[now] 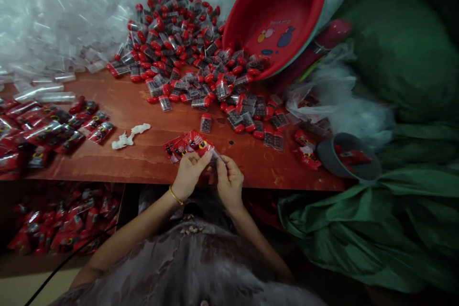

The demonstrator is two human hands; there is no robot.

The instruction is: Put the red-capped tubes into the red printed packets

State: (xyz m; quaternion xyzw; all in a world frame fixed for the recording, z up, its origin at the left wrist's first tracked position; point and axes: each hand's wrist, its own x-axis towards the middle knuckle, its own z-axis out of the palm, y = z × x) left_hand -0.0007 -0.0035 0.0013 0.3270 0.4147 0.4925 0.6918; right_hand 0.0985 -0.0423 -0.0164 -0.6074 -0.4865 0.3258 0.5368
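Observation:
My left hand [189, 173], with a gold bangle at the wrist, pinches a small red printed packet [201, 146] at the near edge of the wooden table [150, 153]. My right hand [229, 182] holds a small clear tube [216, 155] against that packet. Both hands meet over the table's front edge. A few more red packets [175, 147] lie just beyond my left hand. A single red-capped clear capsule [205, 123] stands a little further back.
A big heap of red-capped capsules [186, 52] spills from a tipped red basin [283, 14]. Filled red packets [46, 129] lie at left, more in a box [60, 224] below. Clear plastic sleeves [46, 24] pile at back left. A grey cup [347, 157], green cloth [376, 215].

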